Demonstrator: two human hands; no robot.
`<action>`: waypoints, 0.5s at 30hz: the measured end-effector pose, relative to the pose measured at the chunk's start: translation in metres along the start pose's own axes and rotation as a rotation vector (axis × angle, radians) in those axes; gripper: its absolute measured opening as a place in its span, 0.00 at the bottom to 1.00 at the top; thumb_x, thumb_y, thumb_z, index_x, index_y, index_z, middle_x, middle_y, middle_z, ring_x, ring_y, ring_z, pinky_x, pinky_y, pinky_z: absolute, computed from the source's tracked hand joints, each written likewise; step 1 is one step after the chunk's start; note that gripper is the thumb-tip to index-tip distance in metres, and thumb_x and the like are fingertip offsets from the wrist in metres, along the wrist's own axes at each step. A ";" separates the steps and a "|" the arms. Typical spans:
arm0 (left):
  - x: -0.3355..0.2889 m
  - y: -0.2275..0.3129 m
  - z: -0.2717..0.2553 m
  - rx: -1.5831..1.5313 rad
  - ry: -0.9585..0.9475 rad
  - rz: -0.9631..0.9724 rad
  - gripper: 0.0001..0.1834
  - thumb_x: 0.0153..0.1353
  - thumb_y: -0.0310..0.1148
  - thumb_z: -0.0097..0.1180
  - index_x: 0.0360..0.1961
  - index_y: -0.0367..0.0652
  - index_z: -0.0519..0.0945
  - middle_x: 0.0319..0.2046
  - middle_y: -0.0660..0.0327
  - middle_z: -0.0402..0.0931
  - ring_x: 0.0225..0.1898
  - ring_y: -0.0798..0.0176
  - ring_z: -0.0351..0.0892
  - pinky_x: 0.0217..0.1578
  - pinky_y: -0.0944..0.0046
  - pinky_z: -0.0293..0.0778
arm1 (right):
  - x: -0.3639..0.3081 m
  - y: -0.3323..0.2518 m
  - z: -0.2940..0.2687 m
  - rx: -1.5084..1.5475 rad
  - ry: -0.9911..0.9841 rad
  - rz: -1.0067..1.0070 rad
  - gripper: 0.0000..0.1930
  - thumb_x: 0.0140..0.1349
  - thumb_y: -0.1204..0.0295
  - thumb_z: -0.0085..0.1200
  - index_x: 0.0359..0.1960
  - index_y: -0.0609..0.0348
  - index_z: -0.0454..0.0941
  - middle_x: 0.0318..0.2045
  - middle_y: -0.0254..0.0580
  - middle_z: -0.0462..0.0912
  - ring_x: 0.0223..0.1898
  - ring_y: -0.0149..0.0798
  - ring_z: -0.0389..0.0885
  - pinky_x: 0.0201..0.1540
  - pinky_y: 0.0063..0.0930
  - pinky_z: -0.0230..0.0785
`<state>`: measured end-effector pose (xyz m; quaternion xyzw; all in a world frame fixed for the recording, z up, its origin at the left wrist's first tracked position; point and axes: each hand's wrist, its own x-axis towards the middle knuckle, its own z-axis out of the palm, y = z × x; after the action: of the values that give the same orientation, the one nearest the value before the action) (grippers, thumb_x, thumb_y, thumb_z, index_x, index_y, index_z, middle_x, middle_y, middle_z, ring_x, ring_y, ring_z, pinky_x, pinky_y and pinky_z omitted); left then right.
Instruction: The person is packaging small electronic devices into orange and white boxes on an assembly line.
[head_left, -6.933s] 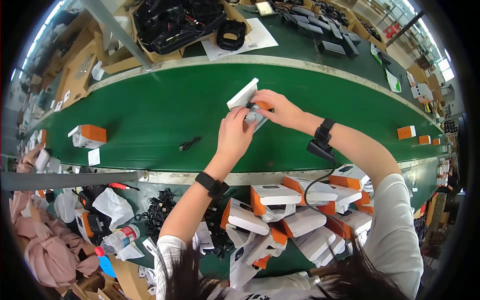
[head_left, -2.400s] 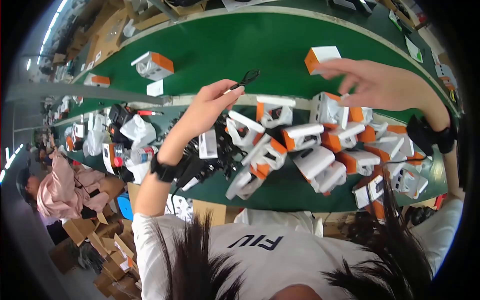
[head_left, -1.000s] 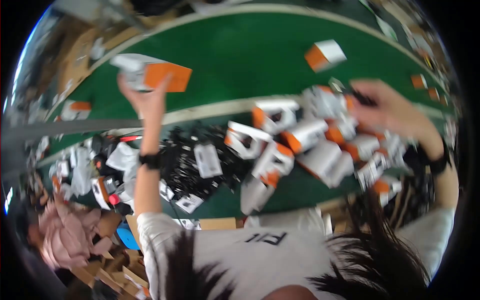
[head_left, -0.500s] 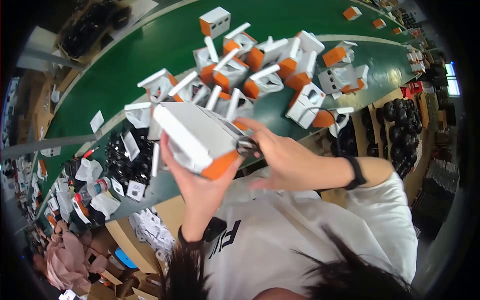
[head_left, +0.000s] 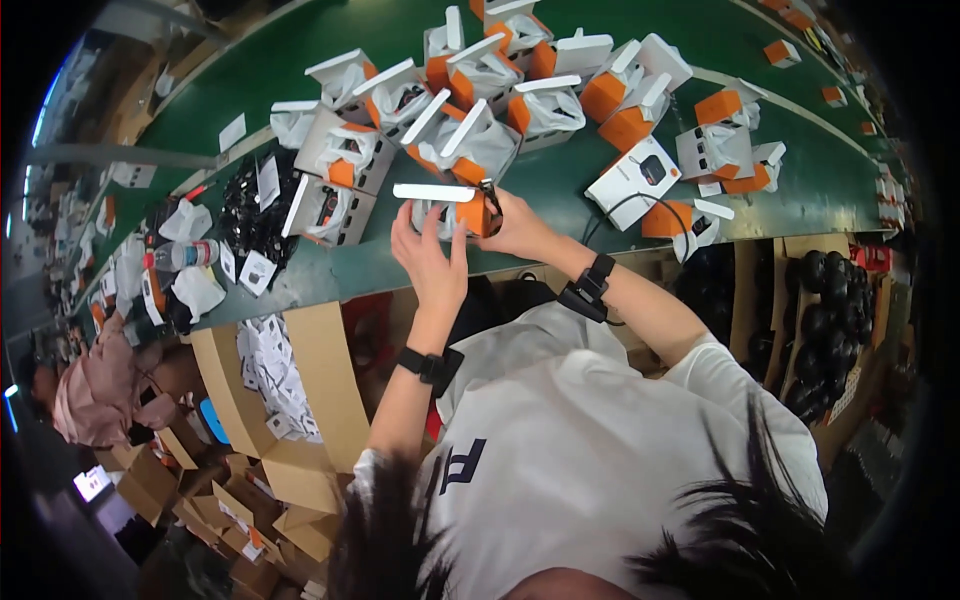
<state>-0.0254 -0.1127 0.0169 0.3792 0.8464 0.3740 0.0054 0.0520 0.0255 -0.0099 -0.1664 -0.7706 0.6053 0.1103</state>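
Note:
A small white and orange box [head_left: 470,212] stands at the near edge of the table, its white lid flap raised and a clear plastic bag showing in its opening. My left hand [head_left: 437,270] grips this box from the near side, with fingers over the opening. At the box's orange end my right hand [head_left: 525,235] pinches a small black item [head_left: 490,198], perhaps a coiled cable; the fingers partly cover it. Just beyond are several similar open boxes [head_left: 485,145] with plastic bags inside.
A pile of black cables [head_left: 250,205] lies left on the green table, near a plastic bottle [head_left: 185,255]. To the right sits a closed white box [head_left: 635,185] with a black cable beside it. Below the edge, a carton [head_left: 325,350] holds white paper slips.
The box has come down from close to my view to the table's edge, still in my left hand. My right hand stays by its orange end with the black item.

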 end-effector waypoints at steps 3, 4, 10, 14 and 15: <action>-0.007 -0.013 -0.002 0.157 0.014 0.066 0.17 0.56 0.36 0.53 0.44 0.37 0.74 0.51 0.50 0.61 0.53 0.46 0.57 0.52 0.51 0.55 | -0.006 0.007 0.006 -0.076 -0.025 -0.001 0.27 0.38 0.75 0.64 0.40 0.64 0.64 0.30 0.38 0.67 0.34 0.33 0.72 0.37 0.29 0.72; -0.010 -0.019 -0.006 0.180 -0.007 0.036 0.18 0.55 0.36 0.53 0.45 0.38 0.74 0.51 0.51 0.62 0.52 0.46 0.58 0.52 0.51 0.55 | -0.008 0.010 0.008 -0.072 -0.040 -0.010 0.27 0.38 0.75 0.64 0.40 0.64 0.64 0.30 0.38 0.67 0.34 0.33 0.72 0.37 0.29 0.72; -0.036 -0.030 -0.015 0.146 0.026 -0.072 0.26 0.46 0.42 0.61 0.44 0.40 0.70 0.45 0.47 0.64 0.49 0.46 0.62 0.48 0.50 0.58 | -0.015 0.057 0.024 0.011 -0.088 -0.027 0.33 0.41 0.79 0.58 0.54 0.66 0.61 0.50 0.50 0.69 0.54 0.42 0.68 0.56 0.30 0.61; -0.034 -0.036 -0.010 0.205 0.051 -0.076 0.22 0.49 0.43 0.60 0.41 0.41 0.74 0.37 0.54 0.65 0.39 0.51 0.64 0.37 0.55 0.60 | -0.020 0.063 0.021 -0.085 -0.111 -0.015 0.37 0.41 0.78 0.63 0.55 0.66 0.57 0.48 0.48 0.67 0.48 0.39 0.70 0.52 0.29 0.66; -0.034 -0.037 -0.013 0.227 0.089 -0.066 0.18 0.48 0.41 0.60 0.37 0.41 0.74 0.34 0.55 0.65 0.37 0.53 0.65 0.35 0.57 0.60 | -0.023 0.040 0.022 -0.193 -0.049 -0.045 0.36 0.42 0.78 0.63 0.55 0.66 0.57 0.46 0.48 0.67 0.46 0.40 0.70 0.48 0.29 0.67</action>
<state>-0.0292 -0.1587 -0.0067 0.3322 0.8947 0.2920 -0.0628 0.0699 0.0052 -0.0533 -0.1442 -0.8313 0.5293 0.0887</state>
